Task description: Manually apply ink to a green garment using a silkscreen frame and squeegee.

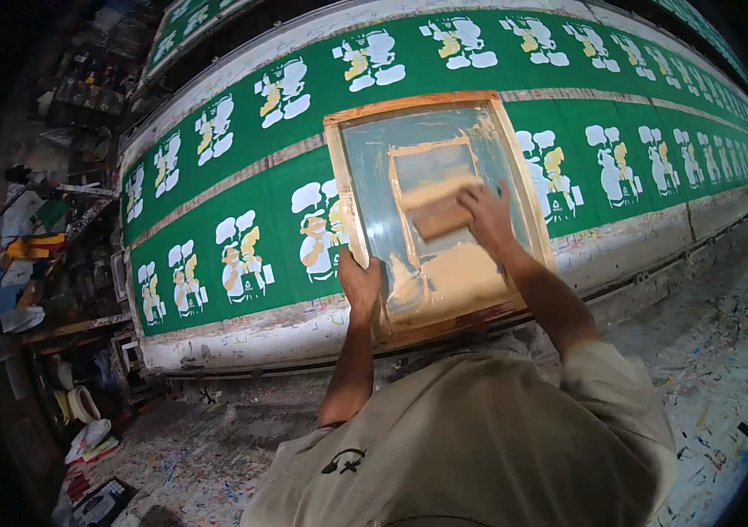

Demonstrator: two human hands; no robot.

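Note:
A wood-framed printing screen [527,189] lies on the green fabric [286,189] of a long table. Its mesh carries peach-coloured ink [462,274], thickest toward the near end. My left hand [361,279] grips the left side of the frame near its lower corner. In my right hand [486,213] is a wooden squeegee [440,218], pressed on the mesh around the middle of the screen and slightly blurred. A band of ink lies along the squeegee's far side. The fabric under the screen is hidden.
Rows of white and yellow cartoon prints [284,92] run along the fabric on both sides. The table's pale near edge [242,338] is ink-stained. Cluttered shelves [66,299] stand at the left, and a paint-spattered floor [699,351] lies at the right.

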